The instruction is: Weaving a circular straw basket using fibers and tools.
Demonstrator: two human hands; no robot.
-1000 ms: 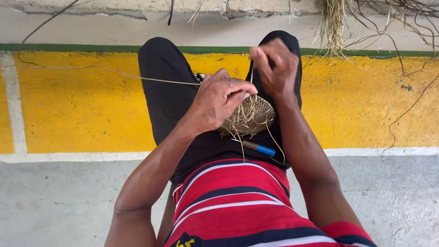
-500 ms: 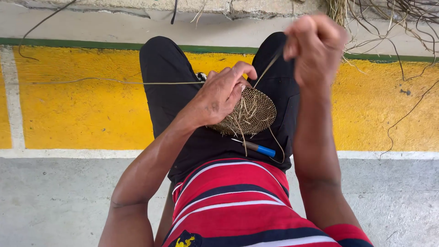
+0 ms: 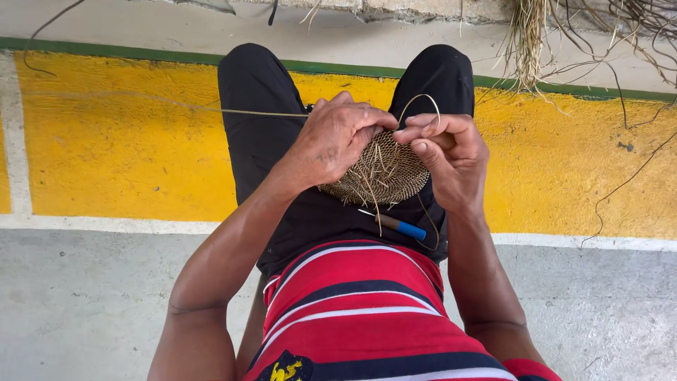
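The person sat with both knees up, and a small round woven fibre piece [image 3: 384, 176], shaped like the start of a basket, rested on the lap between the black-trousered thighs [image 3: 261, 120]. The left hand [image 3: 338, 137] lay over its upper left edge, fingers curled down and closed on the rim, with the thumb tucked against the weave. The right hand [image 3: 448, 155] met it at the top of the piece, thumb and forefinger pinched narrowly on a thin straw strand [image 3: 420, 102] that arched up in a loop above the knuckles; the other fingers were folded loosely beneath. The two hands touched, or very nearly, at the fingertips. Loose strand ends stuck out of the weave, pointing down toward the lap. Another long strand [image 3: 254, 111] ran level from under the left hand out to the left, across the thigh. Just below the woven piece, a slim tool with a blue handle [image 3: 405, 228] lay on the lap, near the hem of a red shirt with dark and white stripes [image 3: 352, 310]. Beyond the knees stretched a yellow painted floor band [image 3: 113, 141], edged in green and white, and a bundle of dry fibres [image 3: 529, 42] hung at the upper right.
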